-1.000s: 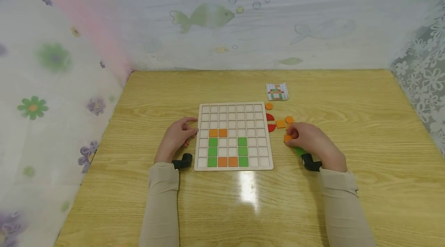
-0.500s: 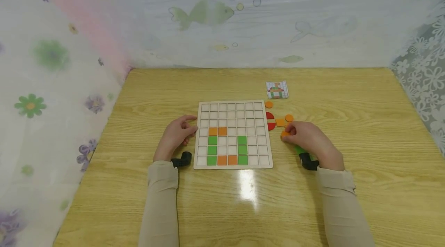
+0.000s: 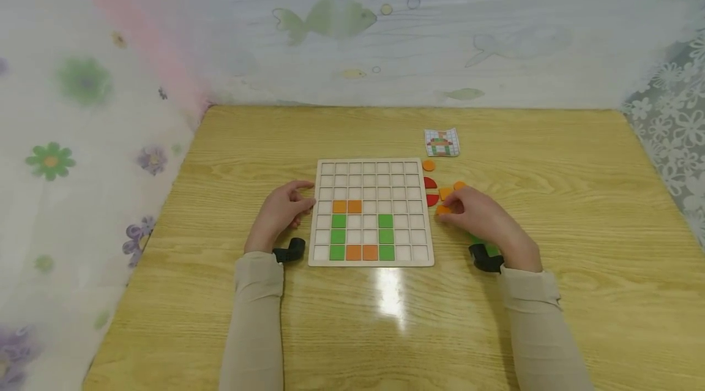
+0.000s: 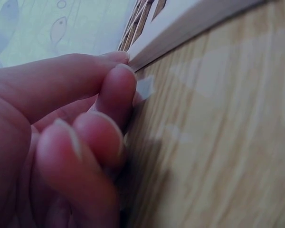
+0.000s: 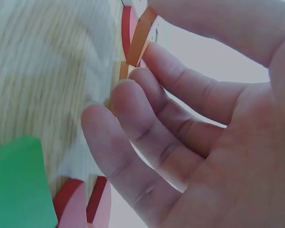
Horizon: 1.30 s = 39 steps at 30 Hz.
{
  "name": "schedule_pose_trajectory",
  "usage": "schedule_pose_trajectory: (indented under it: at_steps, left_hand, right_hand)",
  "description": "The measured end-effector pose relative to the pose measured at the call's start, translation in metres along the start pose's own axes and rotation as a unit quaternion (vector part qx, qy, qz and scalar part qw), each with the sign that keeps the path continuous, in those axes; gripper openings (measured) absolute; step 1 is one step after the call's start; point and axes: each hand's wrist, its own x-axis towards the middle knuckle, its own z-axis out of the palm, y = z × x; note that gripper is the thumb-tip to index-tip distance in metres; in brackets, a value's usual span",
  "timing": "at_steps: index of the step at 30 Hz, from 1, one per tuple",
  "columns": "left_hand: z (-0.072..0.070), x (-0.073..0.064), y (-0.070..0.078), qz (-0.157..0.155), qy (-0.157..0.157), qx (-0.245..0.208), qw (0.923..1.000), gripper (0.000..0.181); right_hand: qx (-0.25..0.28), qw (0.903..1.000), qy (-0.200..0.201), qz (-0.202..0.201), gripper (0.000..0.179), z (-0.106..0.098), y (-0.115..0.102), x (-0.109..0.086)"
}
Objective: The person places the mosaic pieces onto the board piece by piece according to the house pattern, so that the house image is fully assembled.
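Note:
My right hand (image 3: 484, 216) pinches an orange square tile (image 5: 142, 37) between thumb and forefinger, just off the board's right edge. Its other fingers are loosely bent, seen from the palm side in the right wrist view. The wooden grid board (image 3: 402, 236) lies flat in the middle of the table. Two columns of green tiles (image 3: 338, 236) stand in it, with orange tiles (image 3: 361, 253) between them at the bottom and two more orange tiles (image 3: 347, 207) above the left column. At the board's left edge, my left hand (image 3: 279, 210) touches the side with thumb and forefinger tips.
Right of the board lie red half-circles (image 3: 430, 183), an orange disc (image 3: 428, 165), another orange disc (image 3: 459, 185) and an orange square (image 3: 445, 194). A green piece (image 5: 21, 183) is partly under the right wrist. A printed pattern card (image 3: 442, 142) lies behind them.
My right hand has shifted left toward the board, carrying the orange tile off its earlier spot beside the loose pieces. The left hand has stayed at the board's edge.

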Motion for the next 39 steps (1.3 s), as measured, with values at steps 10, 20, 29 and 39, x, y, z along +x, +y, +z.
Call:
schedule_pose_trajectory:
  at_steps: [10,20,29,39]
  left_hand:
    - [0.000,0.000,0.000,0.004,0.002,0.002,1.0000,0.039]
    - [0.000,0.002,-0.003,0.002,0.001,0.002,1.0000,0.037]
    - [0.000,0.003,-0.004,0.001,0.005,0.014,0.9999,0.038]
    - [0.000,0.000,-0.002,0.006,-0.002,0.008,0.9999,0.036]
  right_hand:
    - [0.000,0.9994,0.007,-0.034,0.033,0.008,-0.015,0.005]
    - [-0.033,0.9965,0.020,-0.074,0.029,0.016,-0.041,0.020]
    - [-0.023,0.9967,0.011,-0.077,0.030,0.031,-0.058,0.032]
    - [-0.022,0.9960,0.020,-0.085,0.030,0.046,-0.076,0.046]
